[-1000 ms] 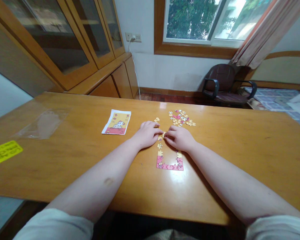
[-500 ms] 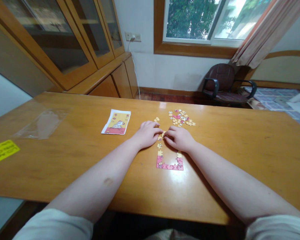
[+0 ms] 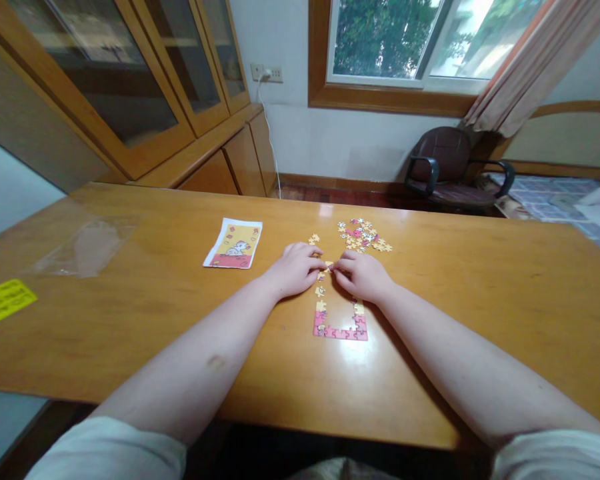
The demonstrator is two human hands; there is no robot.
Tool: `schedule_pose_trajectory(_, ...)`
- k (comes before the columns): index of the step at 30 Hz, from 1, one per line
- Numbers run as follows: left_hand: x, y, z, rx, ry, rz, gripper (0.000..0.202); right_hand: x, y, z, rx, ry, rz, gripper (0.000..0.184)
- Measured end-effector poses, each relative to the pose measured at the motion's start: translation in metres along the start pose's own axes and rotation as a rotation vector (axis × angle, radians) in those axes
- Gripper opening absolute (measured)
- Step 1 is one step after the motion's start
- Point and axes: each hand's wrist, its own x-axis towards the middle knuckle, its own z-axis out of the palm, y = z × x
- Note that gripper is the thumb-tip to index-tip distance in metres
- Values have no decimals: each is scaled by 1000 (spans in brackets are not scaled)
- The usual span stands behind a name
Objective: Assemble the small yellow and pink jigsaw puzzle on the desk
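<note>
Both hands meet above the puzzle frame: left hand and right hand pinch a yellow piece between their fingers on the table.

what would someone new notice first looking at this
The left hand and right hand meet fingertip to fingertip over small yellow pieces on the wooden table. Nearer the person lies a half-built pink puzzle frame; a loose pile of pieces sits beyond the hands, a picture card to their left.

Reaches in from both lower corners with bare forearms, meeting at frame centre. Rests left hand palm down, curled fingertips close against right hand.
</note>
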Motion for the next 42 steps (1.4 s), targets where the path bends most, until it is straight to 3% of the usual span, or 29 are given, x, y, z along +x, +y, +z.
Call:
schedule_pose_trajectory(11,0,-1,1,11,-6,-25,27,0,0,1,50,27,29,27)
schedule_pose_trajectory(18,-2,-5,-10,12,1,-32,26,-1,4,3,64,62,-16,26)
schedule_pose_trajectory(31,-2,-6,-12,-67,-103,118,28,1,4,2,74,48,-129,27)
schedule_pose_trajectory(38,-2,-7,-12,-15,12,-51,30,0,4,3,95,62,-141,28)
schedule_pose_trajectory(42,-2,-8,-10,-19,13,-53,33,0,4,2,90,70,-149,27)
